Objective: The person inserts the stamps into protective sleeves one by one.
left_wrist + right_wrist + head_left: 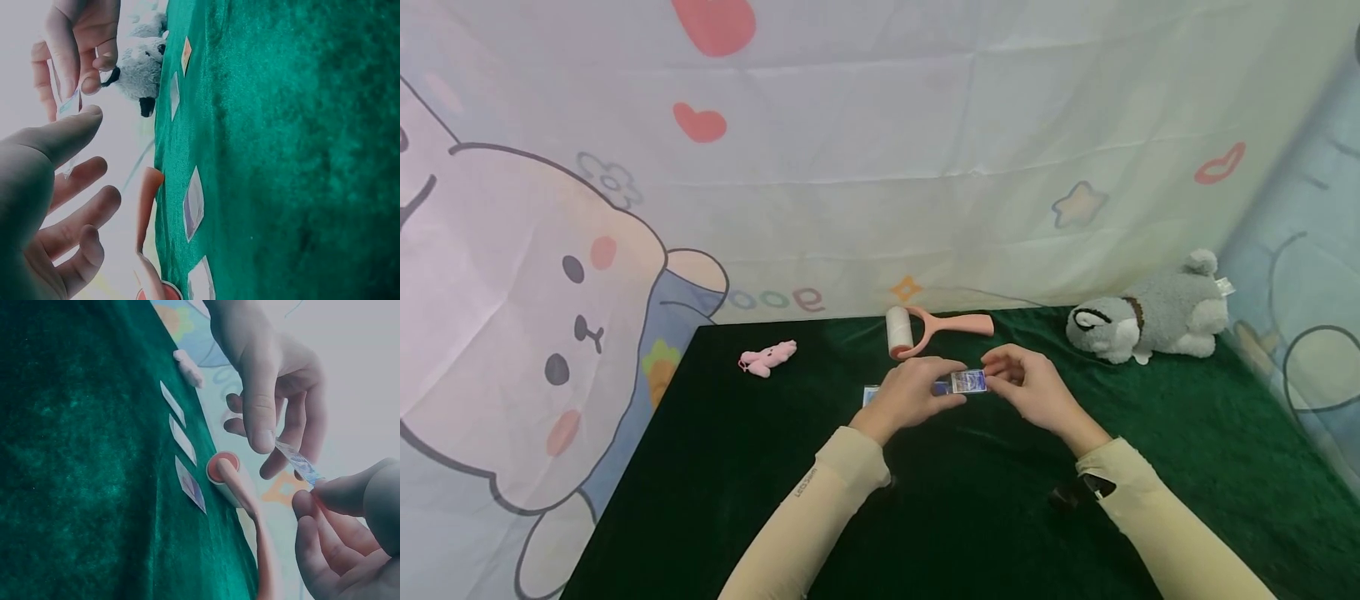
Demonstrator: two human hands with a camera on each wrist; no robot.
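Observation:
Between my two hands, raised off the cloth, is a small glossy card (967,382) with a blue and white print. My left hand (917,387) pinches its left end between thumb and fingers. At the right end, the thumb and forefinger of my right hand (1030,387) pinch it, as the right wrist view shows the card (299,465) edge-on. Several similar cards lie in a row on the green cloth, among them a pale card (194,203) and an orange one (186,56). In the head view my left hand hides most of them.
Behind the hands a lint roller (898,332) with a peach handle lies on the green cloth (737,483). A pink plush charm (767,358) is at back left. A grey plush dog (1157,317) lies at back right, against the printed curtain (850,167).

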